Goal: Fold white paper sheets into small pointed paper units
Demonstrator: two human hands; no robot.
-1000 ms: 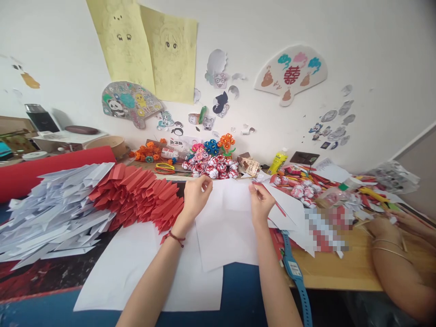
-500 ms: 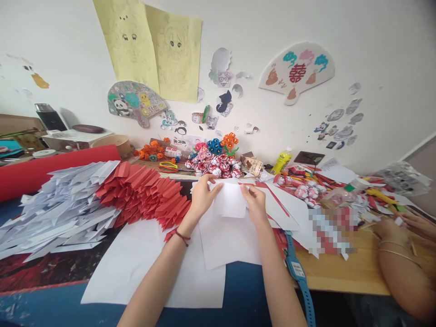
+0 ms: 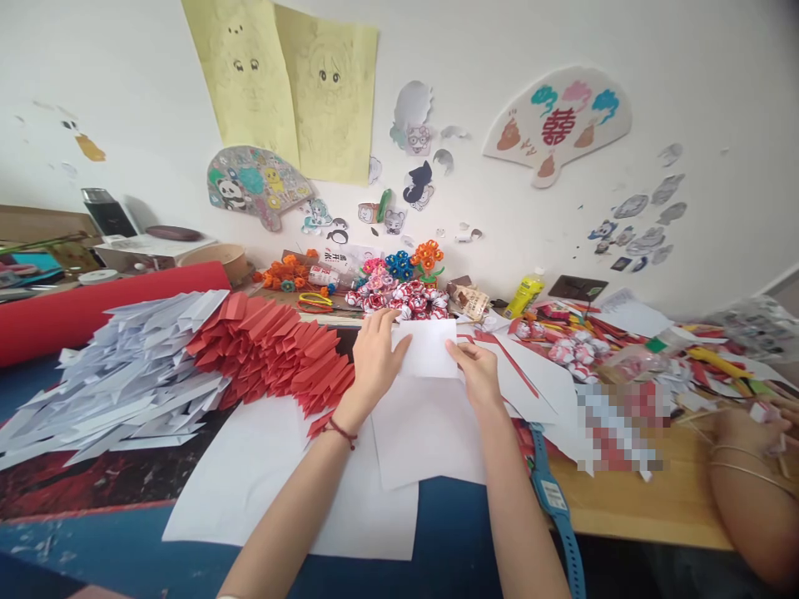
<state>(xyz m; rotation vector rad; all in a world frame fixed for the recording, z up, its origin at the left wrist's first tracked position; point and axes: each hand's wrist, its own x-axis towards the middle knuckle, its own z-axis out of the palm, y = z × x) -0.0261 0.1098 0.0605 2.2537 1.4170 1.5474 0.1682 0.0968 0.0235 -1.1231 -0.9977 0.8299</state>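
A small square of white paper [image 3: 429, 349] is held up above larger white sheets. My right hand [image 3: 478, 366] pinches its right edge between thumb and fingers. My left hand [image 3: 376, 353] is at the square's left edge, fingers stretched out and thumb apart, touching or very close to it. Beneath my hands lies a white sheet [image 3: 428, 433], overlapping another large white sheet [image 3: 237, 482]. Left of my left hand stands a dense row of folded red paper pieces [image 3: 268, 349], beside a heap of folded white paper pieces [image 3: 131, 374].
Behind are paper flowers [image 3: 412, 298], scissors [image 3: 315, 304] and a yellow bottle [image 3: 524, 293]. A red roll [image 3: 112, 308] lies at left. On the right, a blue watch [image 3: 553, 495] hangs by the table edge, and another person's hand [image 3: 746, 433] works near scattered paper.
My left thumb and fingers have spread apart at the paper's left side. The paper square now sits slightly higher, with my right hand still pinching it. The view has shifted a little.
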